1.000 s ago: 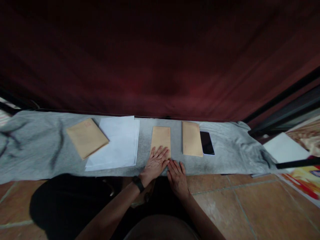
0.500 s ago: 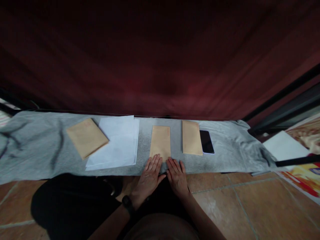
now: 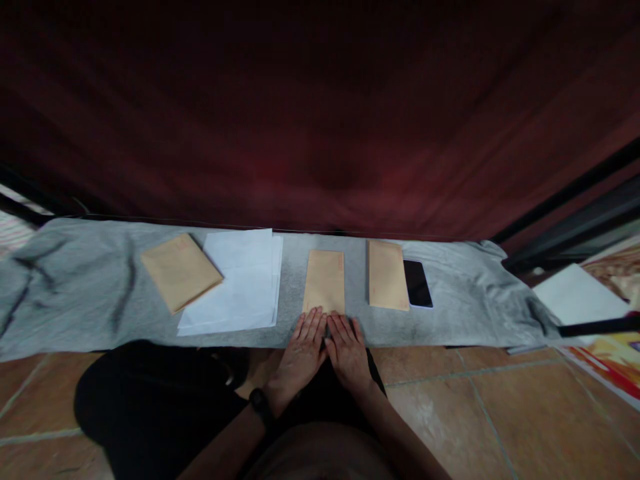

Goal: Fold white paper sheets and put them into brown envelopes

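Envelope, near edge at fingertips (cloth around).

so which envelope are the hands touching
The middle envelope: left hand and right hand touch its near edge. The left envelope overlaps paper, the right envelope beside the phone.

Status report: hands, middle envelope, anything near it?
Left hand, right hand open, fingertips on middle envelope, near edge. Flat on grey cloth. White sheets left, second envelope right, apart.
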Motion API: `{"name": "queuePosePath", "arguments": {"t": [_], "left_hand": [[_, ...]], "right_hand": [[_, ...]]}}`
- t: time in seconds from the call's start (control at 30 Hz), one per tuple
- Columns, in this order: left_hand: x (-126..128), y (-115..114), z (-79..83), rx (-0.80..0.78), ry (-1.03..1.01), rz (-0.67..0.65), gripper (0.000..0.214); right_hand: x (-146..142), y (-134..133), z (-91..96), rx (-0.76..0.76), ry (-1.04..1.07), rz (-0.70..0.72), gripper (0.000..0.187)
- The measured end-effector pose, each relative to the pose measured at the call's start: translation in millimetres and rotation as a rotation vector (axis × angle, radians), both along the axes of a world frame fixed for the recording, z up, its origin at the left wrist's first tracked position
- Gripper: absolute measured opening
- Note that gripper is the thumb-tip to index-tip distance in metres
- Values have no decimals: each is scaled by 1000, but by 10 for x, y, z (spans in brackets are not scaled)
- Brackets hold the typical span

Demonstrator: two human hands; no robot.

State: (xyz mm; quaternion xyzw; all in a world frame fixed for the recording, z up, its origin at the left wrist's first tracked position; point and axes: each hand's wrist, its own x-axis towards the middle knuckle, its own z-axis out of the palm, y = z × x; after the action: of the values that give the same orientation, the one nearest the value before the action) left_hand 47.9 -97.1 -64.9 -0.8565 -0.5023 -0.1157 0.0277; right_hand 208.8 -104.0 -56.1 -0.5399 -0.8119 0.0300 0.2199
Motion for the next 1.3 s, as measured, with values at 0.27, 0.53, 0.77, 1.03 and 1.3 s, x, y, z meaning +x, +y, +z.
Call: {"name": "queuePosePath", "arguments": {"t": [0.27, 0.53, 0.77, 1.03, 1.3], "left_hand": [[-44, -88, 25, 19, -8, 52, 74], [-60, -170, 79, 39, 9, 151, 74], [158, -84, 117, -7, -30, 80, 65], [252, 55, 106, -57, -5, -57, 60], [-83, 100, 139, -42, -14, -18, 69]], "right_hand": [[136, -23, -26, 27, -51, -44, 47], [265, -33, -57, 68, -47, -54, 47], [257, -38, -88, 71, -47, -52, 47], [290, -34, -135, 82, -80, -37, 51], [290, -34, -112, 50, -68, -44, 49]]}}
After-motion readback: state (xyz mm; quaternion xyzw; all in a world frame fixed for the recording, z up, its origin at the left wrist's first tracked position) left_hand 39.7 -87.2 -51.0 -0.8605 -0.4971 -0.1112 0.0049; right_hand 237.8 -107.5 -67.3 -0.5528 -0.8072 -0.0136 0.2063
